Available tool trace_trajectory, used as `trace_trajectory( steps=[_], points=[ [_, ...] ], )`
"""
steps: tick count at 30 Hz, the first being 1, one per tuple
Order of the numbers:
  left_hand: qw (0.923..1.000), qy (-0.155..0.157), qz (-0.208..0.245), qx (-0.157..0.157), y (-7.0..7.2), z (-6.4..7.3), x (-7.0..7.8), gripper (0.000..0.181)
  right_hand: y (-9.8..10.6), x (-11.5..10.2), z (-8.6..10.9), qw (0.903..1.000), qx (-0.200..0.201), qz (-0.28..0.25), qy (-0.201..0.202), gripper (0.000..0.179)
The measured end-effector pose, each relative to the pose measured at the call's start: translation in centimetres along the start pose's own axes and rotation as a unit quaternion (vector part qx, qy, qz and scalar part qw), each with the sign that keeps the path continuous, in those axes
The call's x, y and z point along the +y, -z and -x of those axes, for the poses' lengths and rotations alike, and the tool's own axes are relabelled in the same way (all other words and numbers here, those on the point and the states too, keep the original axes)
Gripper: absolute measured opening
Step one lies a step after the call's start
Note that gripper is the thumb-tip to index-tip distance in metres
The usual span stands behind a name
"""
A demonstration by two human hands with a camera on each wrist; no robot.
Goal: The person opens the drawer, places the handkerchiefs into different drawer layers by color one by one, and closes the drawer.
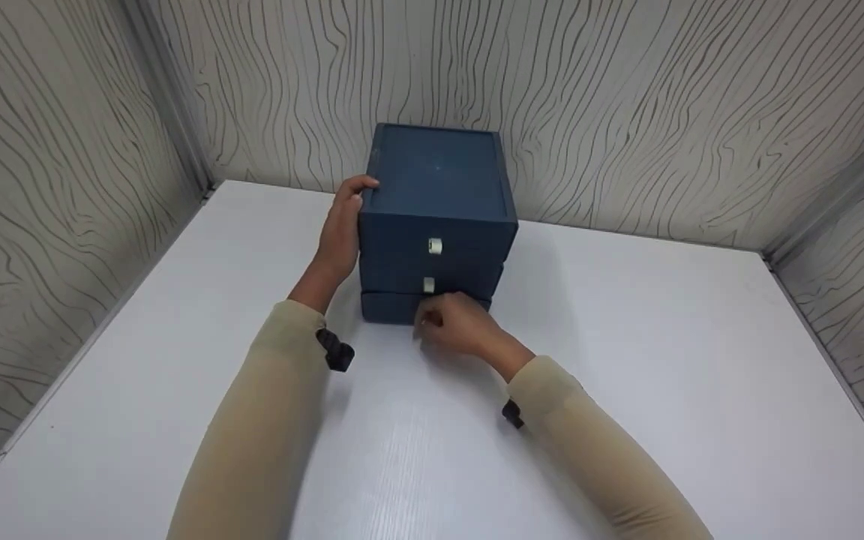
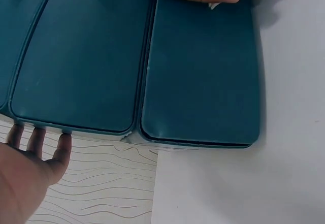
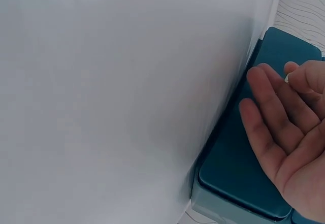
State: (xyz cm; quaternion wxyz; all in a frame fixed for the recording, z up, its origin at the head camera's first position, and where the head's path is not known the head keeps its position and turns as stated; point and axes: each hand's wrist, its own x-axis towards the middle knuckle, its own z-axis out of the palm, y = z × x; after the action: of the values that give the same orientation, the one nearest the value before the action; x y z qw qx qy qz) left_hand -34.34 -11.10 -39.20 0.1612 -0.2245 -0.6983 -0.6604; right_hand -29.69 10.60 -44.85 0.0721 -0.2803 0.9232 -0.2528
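A dark blue desktop drawer box (image 1: 436, 176) has three stacked drawers with pale pull tabs. My left hand (image 1: 342, 232) rests against its left side, a finger over the top edge; in the left wrist view, the fingertips of this left hand (image 2: 30, 168) press on the side wall. Down at the bottom drawer (image 2: 203, 76), my right hand (image 1: 462, 322) pinches the pale pull tab (image 2: 215, 4) between thumb and index finger. The right wrist view shows the other fingers of the right hand (image 3: 294, 127) loosely extended, and only a bit of the tab (image 3: 287, 78). All three drawers look pushed in.
The box stands on a white table (image 1: 672, 375), near its back edge. Panels with a wood-grain line pattern (image 1: 627, 112) close off the back and both sides. Each sleeve carries a small black wrist device (image 1: 337, 352).
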Motion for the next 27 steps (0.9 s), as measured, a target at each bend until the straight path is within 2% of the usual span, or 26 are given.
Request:
trace_trajectory(
  steps=[7,13,18,23,25,27],
  points=[
    [0.9999,0.007,-0.009,0.0,-0.5,0.1,-0.1,0.039,-0.1,0.6,0.2,0.9997,0.012,0.016,0.014,0.012],
    [0.9997,0.003,-0.026,-0.003,-1.0,0.4,-0.2,0.04,-0.2,0.8,0.9,0.9998,0.006,0.021,0.006,0.012],
    [0.9994,0.01,-0.033,0.001,-0.8,0.3,0.1,0.043,0.4,0.6,1.8,0.9993,0.01,0.033,0.016,0.015],
    [0.9966,0.034,-0.069,0.028,0.0,0.6,0.7,0.04,2.3,0.2,3.9,0.9992,0.013,0.032,0.018,0.024],
    [0.9943,0.029,-0.089,0.052,0.5,0.8,1.2,0.037,3.7,0.3,5.0,0.9988,0.027,0.034,0.024,0.023],
    [0.9897,0.008,-0.117,0.081,1.0,1.0,1.9,0.036,5.3,0.5,6.2,0.9966,0.058,0.049,0.033,0.02]
  ],
)
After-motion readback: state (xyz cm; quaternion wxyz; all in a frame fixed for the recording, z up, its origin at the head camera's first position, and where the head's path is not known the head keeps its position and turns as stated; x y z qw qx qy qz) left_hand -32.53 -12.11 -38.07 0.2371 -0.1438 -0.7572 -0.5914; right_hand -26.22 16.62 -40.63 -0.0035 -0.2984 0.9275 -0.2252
